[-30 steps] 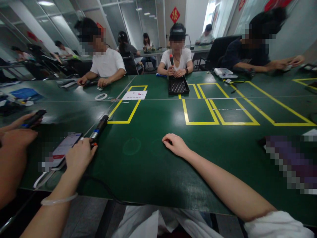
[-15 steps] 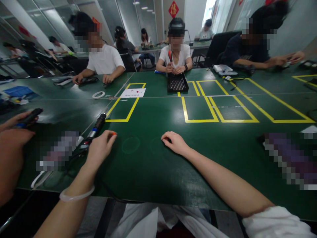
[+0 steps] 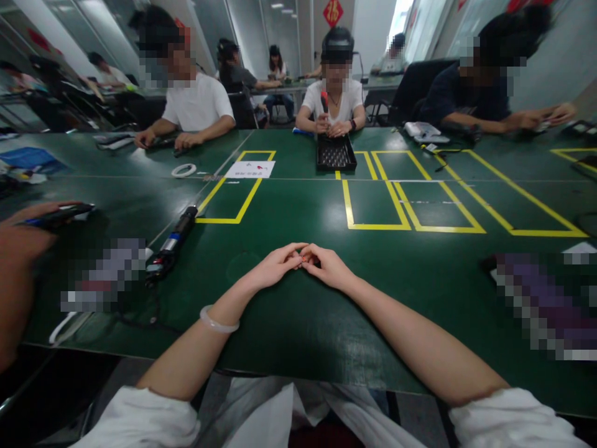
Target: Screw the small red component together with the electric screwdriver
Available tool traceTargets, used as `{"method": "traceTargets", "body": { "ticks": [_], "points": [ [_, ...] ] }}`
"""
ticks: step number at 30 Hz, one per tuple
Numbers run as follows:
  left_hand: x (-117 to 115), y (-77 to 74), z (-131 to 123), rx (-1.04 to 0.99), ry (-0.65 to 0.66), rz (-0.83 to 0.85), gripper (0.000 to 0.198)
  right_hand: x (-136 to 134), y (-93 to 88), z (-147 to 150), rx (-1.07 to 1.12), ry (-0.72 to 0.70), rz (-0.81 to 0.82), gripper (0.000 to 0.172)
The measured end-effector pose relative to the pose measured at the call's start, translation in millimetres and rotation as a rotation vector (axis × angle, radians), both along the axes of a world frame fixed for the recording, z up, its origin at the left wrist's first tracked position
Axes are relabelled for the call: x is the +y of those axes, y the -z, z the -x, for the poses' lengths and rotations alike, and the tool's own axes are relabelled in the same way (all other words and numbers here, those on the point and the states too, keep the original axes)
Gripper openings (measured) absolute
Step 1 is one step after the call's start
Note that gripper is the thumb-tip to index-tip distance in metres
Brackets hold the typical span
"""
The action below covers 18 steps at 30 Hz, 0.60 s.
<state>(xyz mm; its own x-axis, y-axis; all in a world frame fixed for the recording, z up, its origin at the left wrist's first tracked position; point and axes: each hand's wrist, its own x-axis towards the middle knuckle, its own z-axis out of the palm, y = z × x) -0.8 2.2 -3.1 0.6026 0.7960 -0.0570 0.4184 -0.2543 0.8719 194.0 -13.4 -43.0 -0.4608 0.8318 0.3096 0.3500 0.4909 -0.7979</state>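
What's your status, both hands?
Left hand and right hand together at fingertips. Small orange piece between them. Dark tool lying left, untouched.

The red diamond sign on the back wall reads "福".

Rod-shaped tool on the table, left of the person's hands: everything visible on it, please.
The rod-shaped tool is slim, with a black far end, a silvery, metal-looking middle, a blue band and a dark near end with small red marks. It lies aslant on the green table, far end beside a corner of the yellow tape. Neither the left hand nor the right hand touches it. A dark cord lies near its near end; attachment is unclear.
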Motion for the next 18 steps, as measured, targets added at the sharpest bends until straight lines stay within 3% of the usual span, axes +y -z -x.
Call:
{"method": "traceTargets", "body": {
  "ticks": [10,18],
  "points": [
    [-1.3,7.8,8.3,-0.164,-0.062,0.109,0.028,-0.3,0.3,0.5,-0.009,0.051,0.006,0.012],
    [-2.3,14.5,6.0,-0.105,-0.085,0.003,0.025,-0.4,-0.2,0.1,-0.032,0.073,0.022,0.014]
  ]
}}
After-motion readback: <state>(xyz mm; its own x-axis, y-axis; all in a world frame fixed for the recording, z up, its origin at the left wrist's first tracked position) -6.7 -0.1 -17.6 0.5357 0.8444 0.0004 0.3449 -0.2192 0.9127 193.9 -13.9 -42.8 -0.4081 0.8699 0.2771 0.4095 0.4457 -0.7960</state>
